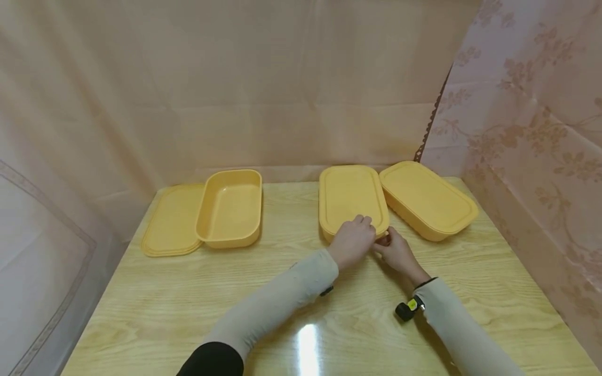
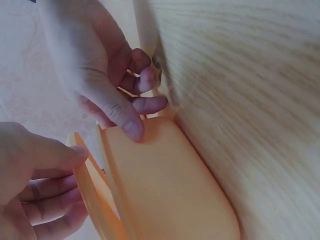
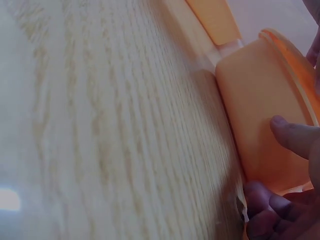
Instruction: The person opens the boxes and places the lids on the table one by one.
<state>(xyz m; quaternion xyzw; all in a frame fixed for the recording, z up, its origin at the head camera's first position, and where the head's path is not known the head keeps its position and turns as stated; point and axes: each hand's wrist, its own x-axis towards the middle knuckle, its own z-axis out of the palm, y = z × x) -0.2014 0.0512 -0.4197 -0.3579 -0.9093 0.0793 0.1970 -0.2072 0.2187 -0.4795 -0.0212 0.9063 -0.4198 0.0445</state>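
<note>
A yellow rectangular box [image 2: 170, 185] stands on the table, its lid [image 1: 354, 196] on top. The lid's near edge is raised, and a gap between lid and rim shows in the left wrist view. My left hand [image 1: 350, 243] pinches that edge, thumb on one face and fingers on the other. At the near right corner is my right hand [image 1: 398, 257], gripping the box low. Its thumb lies on the front wall, and the fingers curl around the side, partly hidden behind the corner in the head view.
A second lidded yellow box [image 1: 428, 198] stands angled close to the right. On the left is an open yellow box [image 1: 229, 209], overlapping a loose yellow lid [image 1: 174, 222] on the wooden table [image 1: 277, 324]. Curtains [image 1: 291, 104] hang behind and at both sides.
</note>
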